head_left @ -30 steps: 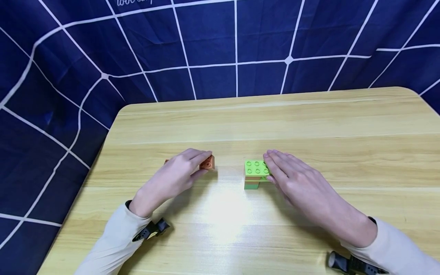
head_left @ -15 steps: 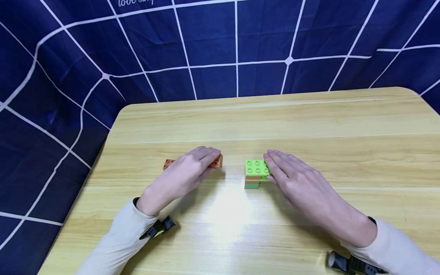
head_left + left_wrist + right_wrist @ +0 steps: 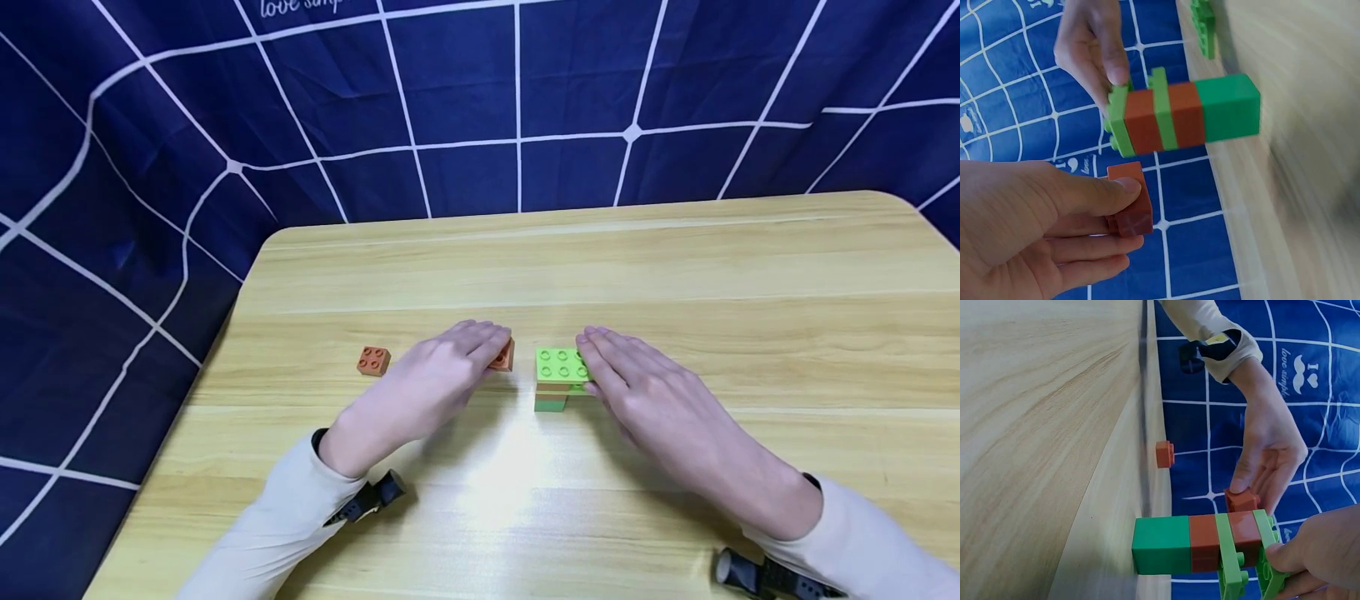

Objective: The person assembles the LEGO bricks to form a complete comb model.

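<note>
My left hand (image 3: 442, 375) pinches an orange-red toy brick (image 3: 1132, 200) between thumb and fingers, just left of a brick stack (image 3: 561, 367). From the bottom, that stack has a dark green block (image 3: 1161, 545), an orange-red brick (image 3: 1204, 544), a light green plate (image 3: 1229, 556), another orange-red brick (image 3: 1244, 531) and a light green top plate (image 3: 1266, 556). With thumb and fingers, my right hand (image 3: 660, 408) grips the top plate's right end, which it partly hides in the head view. The held brick and the stack appear apart in the head view.
A loose orange-red brick (image 3: 373, 361) lies on the wooden table (image 3: 600, 275), left of my left hand. Another light green studded piece (image 3: 1204, 28) shows near the table in the left wrist view. A blue gridded cloth (image 3: 465, 100) hangs behind the table.
My left hand has moved right with its orange-red brick, closer to the stack, uncovering the loose brick behind it. My right hand and the stack have stayed in place.
</note>
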### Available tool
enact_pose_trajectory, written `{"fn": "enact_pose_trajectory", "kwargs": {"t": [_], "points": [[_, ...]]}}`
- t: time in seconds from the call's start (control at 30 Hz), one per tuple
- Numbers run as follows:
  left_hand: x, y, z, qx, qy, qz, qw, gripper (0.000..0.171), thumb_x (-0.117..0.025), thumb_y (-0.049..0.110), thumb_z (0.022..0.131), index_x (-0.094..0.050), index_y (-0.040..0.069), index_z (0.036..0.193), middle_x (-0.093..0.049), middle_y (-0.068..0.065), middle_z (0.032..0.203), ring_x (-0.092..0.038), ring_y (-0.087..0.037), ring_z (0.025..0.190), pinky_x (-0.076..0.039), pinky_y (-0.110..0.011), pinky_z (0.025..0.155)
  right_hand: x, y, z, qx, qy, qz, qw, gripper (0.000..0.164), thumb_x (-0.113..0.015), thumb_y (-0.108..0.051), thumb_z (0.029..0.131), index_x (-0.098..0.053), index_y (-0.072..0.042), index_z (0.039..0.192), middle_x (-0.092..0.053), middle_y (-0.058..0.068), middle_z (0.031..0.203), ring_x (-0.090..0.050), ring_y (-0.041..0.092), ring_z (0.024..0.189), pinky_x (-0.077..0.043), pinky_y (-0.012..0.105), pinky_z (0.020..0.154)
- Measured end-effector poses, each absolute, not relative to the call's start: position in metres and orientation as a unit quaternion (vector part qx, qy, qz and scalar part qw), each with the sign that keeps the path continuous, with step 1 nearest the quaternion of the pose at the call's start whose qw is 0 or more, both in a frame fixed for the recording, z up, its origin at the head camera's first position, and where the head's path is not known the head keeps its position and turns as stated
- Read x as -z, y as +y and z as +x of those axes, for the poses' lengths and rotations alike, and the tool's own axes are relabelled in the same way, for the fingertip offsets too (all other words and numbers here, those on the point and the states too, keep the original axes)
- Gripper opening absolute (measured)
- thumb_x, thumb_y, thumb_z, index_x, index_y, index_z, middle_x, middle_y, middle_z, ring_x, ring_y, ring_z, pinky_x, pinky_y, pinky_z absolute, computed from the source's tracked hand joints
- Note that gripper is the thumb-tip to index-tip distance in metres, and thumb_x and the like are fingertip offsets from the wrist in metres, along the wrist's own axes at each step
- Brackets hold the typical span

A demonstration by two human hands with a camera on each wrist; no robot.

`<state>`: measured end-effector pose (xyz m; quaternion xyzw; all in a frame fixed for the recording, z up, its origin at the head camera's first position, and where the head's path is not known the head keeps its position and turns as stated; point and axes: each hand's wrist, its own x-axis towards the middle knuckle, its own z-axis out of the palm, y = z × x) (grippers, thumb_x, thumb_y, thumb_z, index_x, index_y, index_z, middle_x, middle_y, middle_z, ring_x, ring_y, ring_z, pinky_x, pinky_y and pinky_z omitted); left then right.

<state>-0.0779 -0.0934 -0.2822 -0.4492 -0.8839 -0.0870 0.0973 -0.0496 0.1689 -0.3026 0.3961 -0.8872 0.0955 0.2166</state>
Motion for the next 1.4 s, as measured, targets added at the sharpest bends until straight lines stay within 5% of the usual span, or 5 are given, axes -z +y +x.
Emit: {"fn": "enact_pose_trajectory", "kwargs": {"t": [0.4, 1.07, 1.23, 1.33, 1.4], "points": [[0.272, -0.084, -0.073, 0.126, -0.887, -0.439, 0.073, 0.039, -0.061, 0.005, 0.094, -0.054, -0.008, 0.13, -0.063, -0.017, 0.122, -0.062, -0.025, 0.111, -0.053, -0.028, 0.094, 0.304, 0.169, -0.049, -0.089, -0.888, 0.394, 0.219, 0.063, -0.012, -0.03, 0.107, -0.052, 0.014, 0.128, -0.058, 0.03, 0.125, -0.058, 0.043, 0.114, -0.049, 0.056, 0.096], [0.262, -0.063, -0.07, 0.118, -0.872, -0.469, 0.076, 0.038, -0.058, 0.009, 0.096, -0.054, -0.008, 0.13, -0.063, -0.016, 0.121, -0.062, -0.023, 0.109, -0.053, -0.026, 0.094, 0.305, 0.169, -0.05, -0.081, -0.887, 0.395, 0.224, 0.061, -0.01, -0.026, 0.107, -0.053, 0.013, 0.128, -0.058, 0.029, 0.126, -0.058, 0.042, 0.113, -0.05, 0.055, 0.095], [0.262, -0.058, -0.071, 0.111, -0.87, -0.474, 0.076, 0.039, -0.058, 0.008, 0.096, -0.053, -0.008, 0.131, -0.063, -0.017, 0.122, -0.062, -0.023, 0.109, -0.053, -0.025, 0.093, 0.304, 0.17, -0.05, -0.079, -0.888, 0.398, 0.214, 0.035, -0.044, -0.005, 0.1, -0.052, 0.012, 0.13, -0.055, 0.028, 0.13, -0.055, 0.042, 0.118, -0.048, 0.054, 0.098], [0.263, -0.055, -0.072, 0.115, -0.87, -0.474, 0.078, 0.04, -0.058, 0.006, 0.095, -0.052, -0.008, 0.132, -0.064, -0.016, 0.12, -0.063, -0.023, 0.108, -0.054, -0.025, 0.091, 0.304, 0.171, -0.049, -0.076, -0.89, 0.398, 0.209, 0.047, -0.06, 0.006, 0.083, -0.052, 0.012, 0.13, -0.055, 0.028, 0.131, -0.055, 0.042, 0.119, -0.048, 0.054, 0.098], [0.264, -0.054, -0.073, 0.122, -0.869, -0.473, 0.078, 0.042, -0.059, 0.006, 0.095, -0.051, -0.008, 0.134, -0.065, -0.015, 0.119, -0.063, -0.022, 0.107, -0.054, -0.025, 0.091, 0.303, 0.171, -0.049, -0.075, -0.89, 0.398, 0.208, 0.05, -0.062, 0.007, 0.081, -0.052, 0.012, 0.13, -0.055, 0.028, 0.131, -0.055, 0.041, 0.119, -0.048, 0.054, 0.098]]}}
